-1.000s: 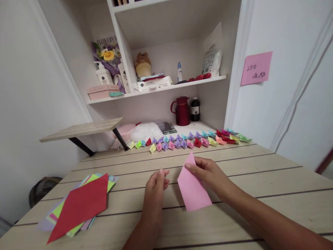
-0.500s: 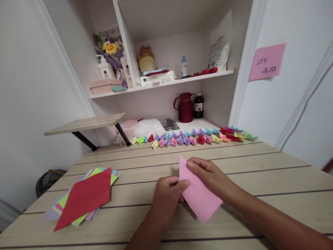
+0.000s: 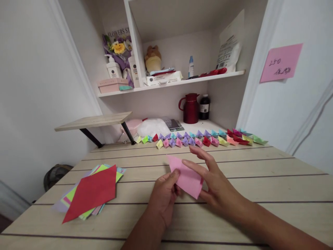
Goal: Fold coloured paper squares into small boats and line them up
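Pinching a folded sheet of pink paper (image 3: 187,180) at its left side, thumb on top and the other fingers bent in behind, my left hand (image 3: 162,194) holds it over the middle of the pale wood-grain table (image 3: 286,187) with one sharp corner pointing up and left. On the other side, my right hand (image 3: 221,187) has its fingers spread: the index fingertip lies over the paper's upper edge and the thumb sits by its lower right corner. I can't tell how firmly either presses.

Well to my left lies a loose stack of coloured paper sheets (image 3: 91,194), a red one uppermost. Beyond my hands, two rows of small, pointed folded-paper shapes (image 3: 191,141) in mixed colours line the far edge, and behind them stands a glossy dark-red jug (image 3: 190,111).
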Demonstrator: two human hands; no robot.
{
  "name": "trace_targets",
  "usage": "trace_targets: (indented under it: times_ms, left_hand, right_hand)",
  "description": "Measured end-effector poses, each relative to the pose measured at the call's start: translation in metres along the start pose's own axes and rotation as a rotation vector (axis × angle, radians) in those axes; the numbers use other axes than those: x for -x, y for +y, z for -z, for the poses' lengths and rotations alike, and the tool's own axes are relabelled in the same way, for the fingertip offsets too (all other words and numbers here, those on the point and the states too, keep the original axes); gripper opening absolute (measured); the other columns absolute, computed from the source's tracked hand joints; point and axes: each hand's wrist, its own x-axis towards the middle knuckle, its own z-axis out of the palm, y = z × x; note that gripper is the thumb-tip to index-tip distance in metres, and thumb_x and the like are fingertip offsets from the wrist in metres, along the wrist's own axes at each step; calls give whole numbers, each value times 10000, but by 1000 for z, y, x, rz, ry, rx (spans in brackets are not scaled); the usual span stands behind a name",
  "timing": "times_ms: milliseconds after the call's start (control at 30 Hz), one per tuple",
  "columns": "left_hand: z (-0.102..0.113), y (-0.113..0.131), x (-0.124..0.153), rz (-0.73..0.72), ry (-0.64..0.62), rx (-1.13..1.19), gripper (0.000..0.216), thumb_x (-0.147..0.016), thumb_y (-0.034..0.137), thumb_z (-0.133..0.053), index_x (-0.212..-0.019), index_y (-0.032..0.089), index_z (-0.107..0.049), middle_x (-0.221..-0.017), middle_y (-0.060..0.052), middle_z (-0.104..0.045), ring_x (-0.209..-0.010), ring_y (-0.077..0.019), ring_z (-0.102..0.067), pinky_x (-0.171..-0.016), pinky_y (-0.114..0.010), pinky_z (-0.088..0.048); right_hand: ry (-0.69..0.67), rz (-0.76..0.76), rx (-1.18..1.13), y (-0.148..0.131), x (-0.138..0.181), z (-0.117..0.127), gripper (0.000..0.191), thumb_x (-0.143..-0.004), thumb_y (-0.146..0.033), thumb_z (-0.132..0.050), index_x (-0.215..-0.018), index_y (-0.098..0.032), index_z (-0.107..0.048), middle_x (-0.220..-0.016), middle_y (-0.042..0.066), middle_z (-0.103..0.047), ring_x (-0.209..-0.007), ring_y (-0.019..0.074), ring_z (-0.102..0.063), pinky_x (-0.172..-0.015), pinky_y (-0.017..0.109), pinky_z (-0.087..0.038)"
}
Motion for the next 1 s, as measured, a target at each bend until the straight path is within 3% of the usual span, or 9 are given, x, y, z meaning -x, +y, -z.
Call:
trace_targets:
  times_ms: [133,233,300,467,600,733,867,1000]
  left_hand:
    - [-2,-1,1,28,-50,6,409,-706,474,-742,-823,87,-679,-714,-51,-609,-620,-109,-526,-573,-226,-385]
    - [-3,-1,1,32,-50,15,379,-741,430,-725,-915,95,-690,-795,-70,-637,-686,-118,-552,-622,-223,-415]
    - [-3,-1,2,27,-49,35,371,-764,404,-710,-982,105,-689,-878,-87,-652,-753,-127,-568,-686,-227,-437]
    - [-5,-1,2,35,21,16,323,-734,390,-740,-889,110,-703,-787,-55,-628,-668,-89,-528,-623,-194,-416]
    - [-6,-1,2,49,24,-16,315,-691,385,-772,-817,106,-703,-718,-33,-597,-623,-81,-506,-611,-201,-417]
    - [-8,-1,5,43,11,-92,370,-703,395,-760,-920,98,-716,-738,-48,-608,-636,-91,-511,-616,-212,-423]
    - [-8,-3,5,36,18,-138,419,-689,414,-764,-965,102,-724,-730,-52,-606,-640,-100,-510,-618,-222,-425]
    - [-5,-6,1,8,24,-219,439,-667,444,-766,-949,109,-739,-696,-44,-593,-641,-109,-508,-622,-230,-420]
  right_hand:
    - [29,-15,-2,3,-2,4,568,-846,-161,-571,-1362,-333,-406,-1524,70,-148,-1388,314,-206,-1063,527,-316]
    - [-13,22,-15,4,-5,8,288,-873,-166,-542,-1086,-333,-641,-1471,35,-283,-1349,301,-278,-1041,510,-329]
    - [-57,21,-50,3,-6,11,222,-883,-167,-528,-904,-310,-696,-1392,32,-400,-1299,286,-348,-1024,496,-335]
    - [-126,-224,-348,8,-8,7,143,-876,-276,-568,-809,-248,-691,-1239,67,-528,-1169,253,-490,-979,421,-393]
    - [-25,-449,-534,16,-9,1,150,-791,-335,-671,-708,-212,-653,-1152,77,-575,-1132,264,-529,-977,420,-384]
    - [45,-637,-758,15,-10,-1,262,-695,-371,-757,-622,-188,-583,-1238,90,-558,-1137,287,-550,-990,439,-383]
    - [71,-752,-902,11,-11,1,305,-651,-394,-795,-608,-175,-587,-1333,102,-521,-1134,308,-573,-994,444,-389]
    - [93,-793,-945,12,-10,2,241,-656,-355,-801,-666,-187,-628,-1294,103,-571,-1203,313,-526,-1023,453,-349]
